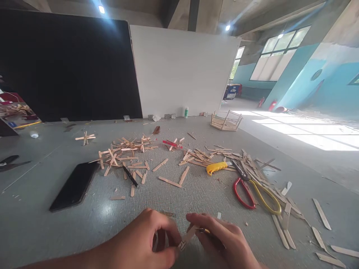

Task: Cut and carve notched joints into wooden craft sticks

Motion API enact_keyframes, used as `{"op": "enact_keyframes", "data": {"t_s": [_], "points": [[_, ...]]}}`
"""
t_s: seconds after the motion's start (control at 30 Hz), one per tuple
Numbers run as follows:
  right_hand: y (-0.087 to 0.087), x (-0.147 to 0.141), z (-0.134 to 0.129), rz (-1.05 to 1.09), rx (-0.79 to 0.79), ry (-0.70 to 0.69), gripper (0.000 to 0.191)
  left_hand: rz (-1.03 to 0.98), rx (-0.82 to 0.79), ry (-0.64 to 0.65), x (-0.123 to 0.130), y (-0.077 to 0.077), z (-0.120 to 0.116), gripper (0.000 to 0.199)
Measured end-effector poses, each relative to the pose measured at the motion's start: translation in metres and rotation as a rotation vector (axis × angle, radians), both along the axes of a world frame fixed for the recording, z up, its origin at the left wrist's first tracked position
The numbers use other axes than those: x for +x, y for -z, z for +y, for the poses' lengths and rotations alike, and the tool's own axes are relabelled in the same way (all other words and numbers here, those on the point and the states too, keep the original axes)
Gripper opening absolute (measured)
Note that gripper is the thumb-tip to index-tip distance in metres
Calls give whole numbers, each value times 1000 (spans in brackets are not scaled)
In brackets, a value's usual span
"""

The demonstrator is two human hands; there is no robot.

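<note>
Low in the head view, my left hand (157, 237) is closed, its thumb and fingertips pinching one end of a short wooden craft stick (190, 234). A small black-and-white patch shows on the stick by those fingertips. The stick's other end meets the fingers of my right hand (224, 237). My right hand is curled round a thin object with a dark and yellow end (203, 230); most of it is hidden by the fingers. Just beyond my hands, two craft sticks form an open angle (180, 184) on the table (157, 200).
Red-and-yellow-handled scissors (246, 183) and a yellow-handled knife (215, 167) lie right among loose sticks. Left are a phone (74, 186), a black pen (130, 176) and joined stick pieces (112, 160). A stick frame model (226, 122) stands at the back, near a white panel (185, 71).
</note>
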State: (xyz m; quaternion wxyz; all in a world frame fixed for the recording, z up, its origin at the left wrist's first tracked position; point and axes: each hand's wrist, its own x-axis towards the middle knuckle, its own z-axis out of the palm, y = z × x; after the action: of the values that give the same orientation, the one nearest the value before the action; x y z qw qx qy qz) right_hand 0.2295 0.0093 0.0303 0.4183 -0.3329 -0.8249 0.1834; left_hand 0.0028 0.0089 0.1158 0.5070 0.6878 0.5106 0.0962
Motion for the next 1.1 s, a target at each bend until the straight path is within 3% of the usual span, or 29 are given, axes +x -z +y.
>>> {"op": "enact_keyframes", "data": {"t_s": [0.1, 0.23, 0.33, 0.4, 0.5, 0.7, 0.83, 0.93, 1.1], "points": [[3, -1, -3, -5, -41, 37, 45, -100, -97, -32, -1, 12, 1, 23], [3, -1, -4, 8, -124, 198, 33, -236, -163, -68, -4, 34, 5, 33], [2, 0, 0, -47, -243, 268, 9, -197, -81, -56, -4, 45, 11, 35], [1, 2, 3, -117, -333, 285, 26, -138, 27, -52, -4, 49, 18, 38], [2, 5, 5, -204, -385, 308, 31, -131, 95, -72, -4, 57, 25, 41], [5, 6, 1, -355, -264, 164, 32, -208, 154, -30, -8, 69, 28, 43], [14, 10, -1, -402, -143, 173, 28, -169, 171, -27, -8, 70, 27, 43], [21, 14, 2, -455, -30, 158, 37, -172, 183, -52, -7, 73, 27, 43], [23, 17, 5, -352, -20, 46, 49, -186, 180, -49, -8, 78, 27, 42]]}}
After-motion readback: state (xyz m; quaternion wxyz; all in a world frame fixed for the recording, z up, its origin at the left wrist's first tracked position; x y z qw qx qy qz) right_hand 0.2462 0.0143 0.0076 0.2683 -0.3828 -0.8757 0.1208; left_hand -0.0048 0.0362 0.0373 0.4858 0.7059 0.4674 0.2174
